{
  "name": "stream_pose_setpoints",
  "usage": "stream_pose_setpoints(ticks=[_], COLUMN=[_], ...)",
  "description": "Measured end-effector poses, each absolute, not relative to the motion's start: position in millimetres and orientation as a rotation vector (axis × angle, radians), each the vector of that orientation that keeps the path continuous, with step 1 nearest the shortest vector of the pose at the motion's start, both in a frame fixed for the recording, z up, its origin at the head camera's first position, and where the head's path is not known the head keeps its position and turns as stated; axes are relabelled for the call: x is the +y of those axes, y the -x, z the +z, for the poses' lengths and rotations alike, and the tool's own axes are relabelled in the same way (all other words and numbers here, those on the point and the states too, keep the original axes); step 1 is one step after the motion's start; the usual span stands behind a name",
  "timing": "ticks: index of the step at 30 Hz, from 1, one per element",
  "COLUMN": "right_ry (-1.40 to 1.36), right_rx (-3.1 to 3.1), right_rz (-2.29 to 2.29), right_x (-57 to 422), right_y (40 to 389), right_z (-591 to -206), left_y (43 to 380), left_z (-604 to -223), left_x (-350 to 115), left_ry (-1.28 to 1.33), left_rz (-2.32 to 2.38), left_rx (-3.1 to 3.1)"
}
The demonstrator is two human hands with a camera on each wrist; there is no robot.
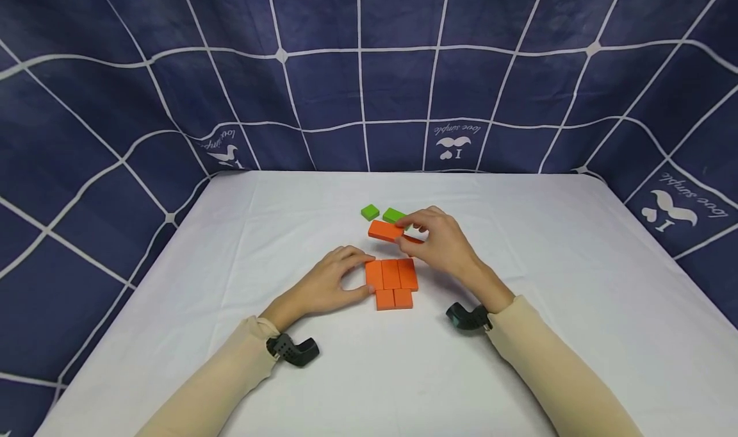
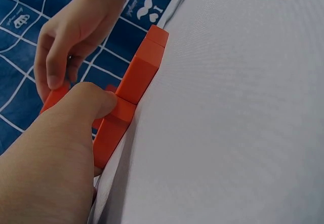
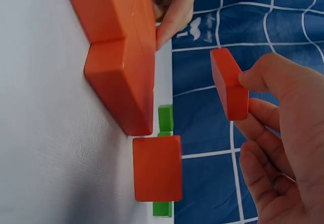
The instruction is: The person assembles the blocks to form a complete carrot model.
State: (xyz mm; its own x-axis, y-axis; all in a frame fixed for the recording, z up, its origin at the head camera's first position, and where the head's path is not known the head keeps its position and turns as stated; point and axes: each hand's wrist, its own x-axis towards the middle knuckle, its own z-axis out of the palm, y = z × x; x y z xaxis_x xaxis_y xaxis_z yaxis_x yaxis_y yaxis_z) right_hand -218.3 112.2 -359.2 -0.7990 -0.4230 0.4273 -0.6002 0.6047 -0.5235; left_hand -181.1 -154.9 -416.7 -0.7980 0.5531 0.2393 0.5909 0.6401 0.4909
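Several flat orange blocks lie together on the white table: three long ones (image 1: 390,274) side by side, with two shorter ones (image 1: 394,299) against their near ends. My left hand (image 1: 331,280) grips the leftmost long block (image 1: 373,275), thumb at its near corner and fingers at its far end. Above the table, just beyond this group, my right hand (image 1: 435,238) pinches another orange block (image 3: 230,84) by one end between thumb and fingers. One more orange block (image 3: 157,168) lies on the table, partly hidden by the right hand in the head view.
Two green blocks, a small square one (image 1: 370,212) and a longer one (image 1: 394,215), lie beyond the orange ones. The white-covered table (image 1: 277,219) meets a dark blue cloth (image 1: 323,91) with white lines at its back and sides. Each wrist wears a black camera (image 1: 293,350).
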Motion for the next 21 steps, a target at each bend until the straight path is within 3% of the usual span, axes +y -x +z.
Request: stream_pose_setpoints(ticks=[21], right_ry=[-0.999], right_rx=[-2.564], right_rz=[1.102], right_x=[133], right_y=[180], right_z=[-366], left_y=[180], left_z=[-417], left_x=[-155], left_ry=[0.973], left_rz=[-0.849], left_rx=[-2.793])
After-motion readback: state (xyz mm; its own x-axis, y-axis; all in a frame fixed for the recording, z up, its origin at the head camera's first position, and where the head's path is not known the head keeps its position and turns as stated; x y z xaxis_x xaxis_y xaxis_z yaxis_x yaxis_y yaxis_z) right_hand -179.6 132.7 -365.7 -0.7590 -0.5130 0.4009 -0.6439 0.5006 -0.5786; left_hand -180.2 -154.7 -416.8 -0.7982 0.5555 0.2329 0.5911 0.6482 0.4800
